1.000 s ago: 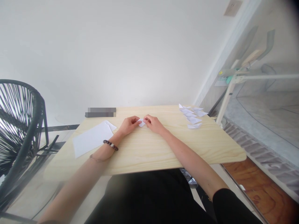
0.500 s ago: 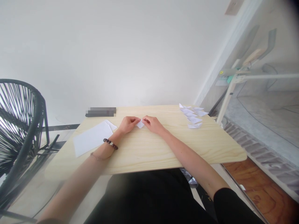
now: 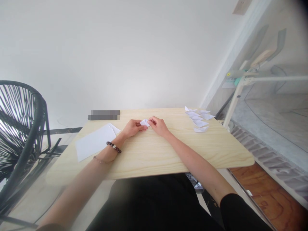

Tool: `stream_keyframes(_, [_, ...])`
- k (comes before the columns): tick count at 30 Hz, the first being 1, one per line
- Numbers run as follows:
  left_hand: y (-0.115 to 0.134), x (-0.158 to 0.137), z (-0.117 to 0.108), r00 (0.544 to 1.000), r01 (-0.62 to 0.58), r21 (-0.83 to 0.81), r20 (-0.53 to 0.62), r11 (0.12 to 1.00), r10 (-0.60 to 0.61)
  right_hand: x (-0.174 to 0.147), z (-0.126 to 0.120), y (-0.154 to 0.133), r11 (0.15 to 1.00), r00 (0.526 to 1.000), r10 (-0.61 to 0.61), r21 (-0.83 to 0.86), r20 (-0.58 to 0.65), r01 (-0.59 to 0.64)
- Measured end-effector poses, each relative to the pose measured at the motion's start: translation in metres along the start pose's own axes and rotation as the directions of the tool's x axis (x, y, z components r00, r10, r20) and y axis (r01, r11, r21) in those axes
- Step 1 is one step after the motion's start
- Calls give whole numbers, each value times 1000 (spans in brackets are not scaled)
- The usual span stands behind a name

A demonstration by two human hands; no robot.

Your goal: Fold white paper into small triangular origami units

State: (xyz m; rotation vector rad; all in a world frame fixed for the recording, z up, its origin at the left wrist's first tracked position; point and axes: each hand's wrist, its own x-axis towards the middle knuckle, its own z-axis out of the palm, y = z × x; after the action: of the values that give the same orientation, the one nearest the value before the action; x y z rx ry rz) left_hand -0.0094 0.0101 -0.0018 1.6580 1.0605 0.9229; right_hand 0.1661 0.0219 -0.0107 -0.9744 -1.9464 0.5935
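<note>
Between my two hands is a small folded piece of white paper [image 3: 144, 122], held a little above the wooden table [image 3: 154, 157]. My left hand [image 3: 134, 128] pinches its left and lower side with thumb and fingers closed. At the paper's right edge, the fingertips of my right hand [image 3: 157, 125] are closed on it. Parts of the folds are hidden behind my fingers. Several folded white paper boats [image 3: 198, 123] stand in a loose cluster on the right of the table.
White paper sheets [image 3: 95, 142] lie at the table's left, next to my left forearm. A dark, blurred-out object [image 3: 104, 115] lies along the back left edge. A black woven chair [image 3: 21, 134] stands at the left, a white metal frame [image 3: 234, 102] at the right.
The folded paper has turned in my hands, from a downward-pointing shape to a wider one with a crease showing. My left thumb has moved lower, and my right hand has risen slightly.
</note>
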Motion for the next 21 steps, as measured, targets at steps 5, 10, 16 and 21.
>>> stream_keyframes(5, [-2,1,-1,1000,26,-29,4,999,-26,1,3,3,999,1000,16,31,27,-17])
stream_keyframes(10, [0,0,2,997,-38,-12,-72,999,37,1,-3,3,1000,999,-27,0,29,27])
stream_keyframes(16, [4,-1,2,983,-128,76,-123,989,136,-2,-7,-4,993,993,-76,-87,88,84])
stream_keyframes(21, [7,-4,4,984,-121,97,-121,988,132,-3,-7,-11,971,992,-72,-220,103,93])
